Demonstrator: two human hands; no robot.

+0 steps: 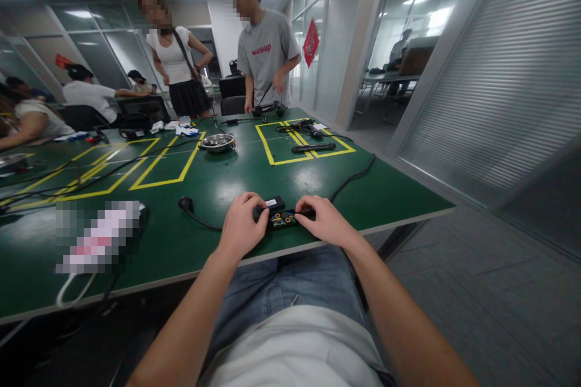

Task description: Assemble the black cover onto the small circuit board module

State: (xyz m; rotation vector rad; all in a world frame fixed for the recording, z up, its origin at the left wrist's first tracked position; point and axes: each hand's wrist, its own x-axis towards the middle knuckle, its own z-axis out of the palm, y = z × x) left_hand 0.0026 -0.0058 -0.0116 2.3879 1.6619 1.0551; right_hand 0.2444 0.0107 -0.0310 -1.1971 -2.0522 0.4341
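Note:
An open black power adapter (pixel 282 221) lies near the table's front edge, its circuit board and small coloured parts facing up. My left hand (pixel 245 224) is closed on its left end, thumb and fingers gripping the casing. At the right end my right hand (pixel 323 219) pinches the same casing. Just behind it rests a black cover piece (pixel 274 202) with a white label, close to my left fingers. A black cable with a plug (pixel 186 204) extends from beside my left hand, and another black cable (pixel 351 178) curves away behind my right hand.
A metal bowl (pixel 218 143) stands farther back on the green table (pixel 399 193). Beyond are yellow tape outlines, a black bar (pixel 313 147) and tangled cables. A blurred pinkish item (pixel 100 239) is at the left. Two people stand across the table; others sit at the far left.

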